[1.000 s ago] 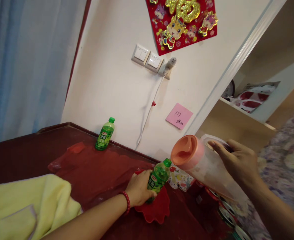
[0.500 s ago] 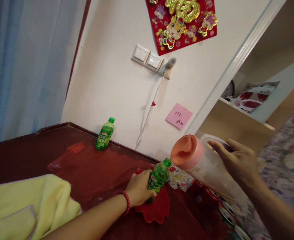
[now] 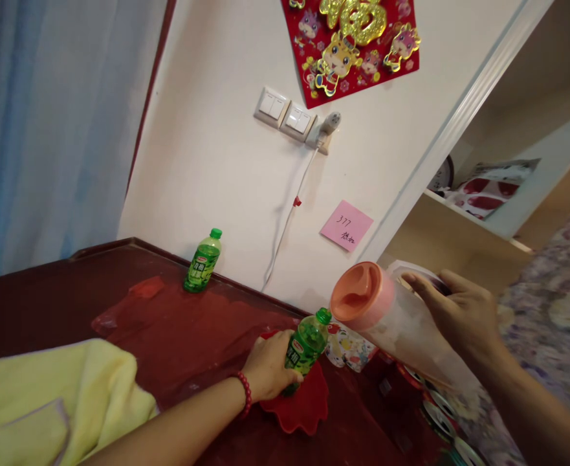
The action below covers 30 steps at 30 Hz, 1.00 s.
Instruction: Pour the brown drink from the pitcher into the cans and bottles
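My left hand, with a red bead bracelet at the wrist, is wrapped round a green drink bottle. That bottle leans slightly right over a red scalloped dish; whether its base touches the dish is hidden. My right hand grips the handle of a frosted clear pitcher with an orange lid. The pitcher is tipped left, its lid close to the bottle's green top. No liquid can be made out between them. A second green bottle stands capped by the wall.
Several drink cans stand at the right below the pitcher. A yellow towel lies at front left on the dark red table. A white cord hangs from the wall socket. Shelves are at the right.
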Available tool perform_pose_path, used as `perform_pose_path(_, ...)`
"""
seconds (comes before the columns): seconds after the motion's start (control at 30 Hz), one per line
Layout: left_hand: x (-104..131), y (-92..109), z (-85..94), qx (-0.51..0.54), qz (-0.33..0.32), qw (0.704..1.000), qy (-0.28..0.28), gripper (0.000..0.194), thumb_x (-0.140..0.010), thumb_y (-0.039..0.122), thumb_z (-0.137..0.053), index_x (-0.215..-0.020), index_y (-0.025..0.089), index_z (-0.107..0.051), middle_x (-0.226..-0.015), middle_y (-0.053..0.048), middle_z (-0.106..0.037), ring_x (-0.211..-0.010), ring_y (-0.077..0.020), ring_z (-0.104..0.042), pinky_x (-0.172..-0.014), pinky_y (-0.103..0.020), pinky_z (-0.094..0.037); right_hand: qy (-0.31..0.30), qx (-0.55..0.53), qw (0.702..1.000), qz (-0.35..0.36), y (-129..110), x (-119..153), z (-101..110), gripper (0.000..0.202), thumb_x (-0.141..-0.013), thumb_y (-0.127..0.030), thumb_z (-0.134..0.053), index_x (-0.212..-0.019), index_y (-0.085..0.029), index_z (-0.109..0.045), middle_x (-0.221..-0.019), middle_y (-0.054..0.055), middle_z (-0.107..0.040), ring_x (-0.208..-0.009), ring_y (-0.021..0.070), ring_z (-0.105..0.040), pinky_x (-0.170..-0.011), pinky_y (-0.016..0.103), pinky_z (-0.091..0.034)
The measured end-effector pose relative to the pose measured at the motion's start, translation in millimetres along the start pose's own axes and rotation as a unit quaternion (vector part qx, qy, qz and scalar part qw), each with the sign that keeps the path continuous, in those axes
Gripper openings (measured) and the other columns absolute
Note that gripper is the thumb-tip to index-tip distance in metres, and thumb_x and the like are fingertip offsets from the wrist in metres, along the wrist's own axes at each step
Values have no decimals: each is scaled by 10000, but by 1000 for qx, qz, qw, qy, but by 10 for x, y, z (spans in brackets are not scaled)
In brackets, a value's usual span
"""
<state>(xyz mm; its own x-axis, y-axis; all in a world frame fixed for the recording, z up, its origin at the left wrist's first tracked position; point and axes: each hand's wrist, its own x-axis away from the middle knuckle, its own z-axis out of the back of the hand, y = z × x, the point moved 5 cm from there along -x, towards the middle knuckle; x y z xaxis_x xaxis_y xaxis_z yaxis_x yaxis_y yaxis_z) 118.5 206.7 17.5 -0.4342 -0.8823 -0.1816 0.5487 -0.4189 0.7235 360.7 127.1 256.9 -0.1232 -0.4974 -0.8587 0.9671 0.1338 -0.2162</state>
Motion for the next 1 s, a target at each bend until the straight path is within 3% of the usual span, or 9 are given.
perform_pose_path(0.37,5,7,6,2,-2,1000,-1,656,-731,321,-925,-1333,247,-674,-1371,-76,-761,-1310,-360,-683,-1105,-437,-503,-3,6,1000,-9,11,-22,-26,816,-695,-1039,-579,-536,-254,-422,-522,-31,-338,-534,152,-347,-509,321,-236)
perform_pose_path(1.0,-3,-4,-2,-3,0,1000,2,638,-730,319,-926,-1313,248,-677,-1358,-65,-769,-1293,-355,-694,-1092,-435,-517,7,4,1000,6,-45,-37,5,838,-679,-1058,-565,-535,-263,-346,-537,-43,-283,-535,131,-299,-504,314,-215)
